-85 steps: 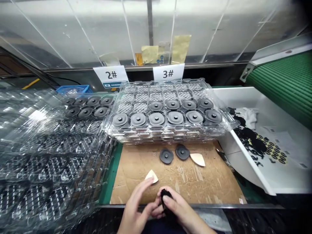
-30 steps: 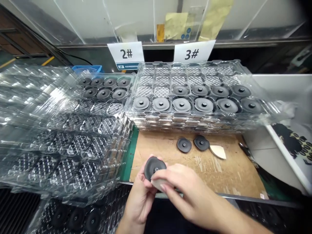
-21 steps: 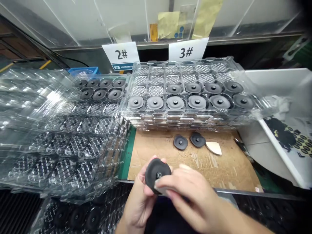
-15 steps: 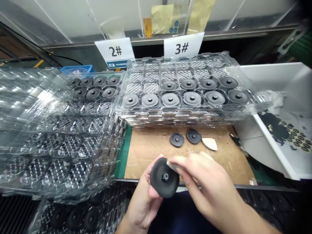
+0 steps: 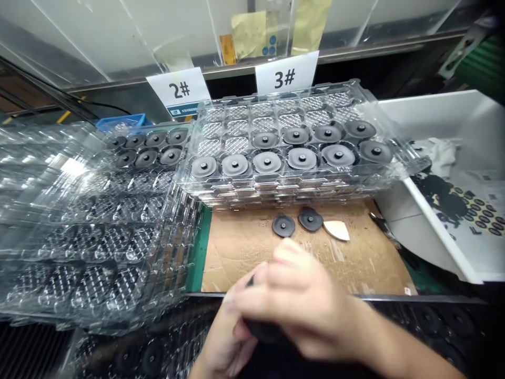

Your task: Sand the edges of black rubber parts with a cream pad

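Note:
My left hand (image 5: 231, 326) holds a black rubber disc (image 5: 262, 330) at the front edge of the bench. Across the top of that disc lies my right hand (image 5: 295, 300), blurred by motion, its fingers curled and covering most of it. Whatever the right fingers pinch is hidden. Beyond my hands, two more black discs (image 5: 283, 226) (image 5: 311, 219) lie on the brown cardboard (image 5: 236, 247), beside a pale wedge-shaped piece (image 5: 337, 230).
Stacked clear trays (image 5: 276, 184) holding black discs stand behind the cardboard. More clear trays (image 5: 90, 242) fill the left. At right is a white bin (image 5: 437, 231) with black parts. Signs "2#" (image 5: 179, 90) and "3#" (image 5: 286, 76) stand behind.
My right hand has moved left over the disc, which is now mostly covered. Its earlier pinch on a small pale piece is out of sight. The view has shifted slightly.

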Demonstrator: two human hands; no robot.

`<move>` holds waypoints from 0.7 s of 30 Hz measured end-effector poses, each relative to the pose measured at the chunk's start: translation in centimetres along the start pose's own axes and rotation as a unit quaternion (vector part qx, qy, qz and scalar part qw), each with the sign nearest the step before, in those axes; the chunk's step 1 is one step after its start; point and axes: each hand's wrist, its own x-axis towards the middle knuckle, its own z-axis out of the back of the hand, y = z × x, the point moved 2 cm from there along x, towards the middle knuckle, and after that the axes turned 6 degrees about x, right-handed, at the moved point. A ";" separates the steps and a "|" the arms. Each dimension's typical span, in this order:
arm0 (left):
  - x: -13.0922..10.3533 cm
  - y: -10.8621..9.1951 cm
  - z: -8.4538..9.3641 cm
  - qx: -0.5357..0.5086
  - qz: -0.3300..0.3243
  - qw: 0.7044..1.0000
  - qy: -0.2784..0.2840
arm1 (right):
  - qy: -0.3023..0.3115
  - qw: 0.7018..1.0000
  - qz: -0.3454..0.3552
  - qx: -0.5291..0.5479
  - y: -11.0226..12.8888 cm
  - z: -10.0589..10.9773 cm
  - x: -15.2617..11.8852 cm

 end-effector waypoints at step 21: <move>0.3 0.3 1.1 -0.066 0.020 0.998 0.004 | -0.084 0.994 -0.069 0.004 -0.1 0.2 -2.4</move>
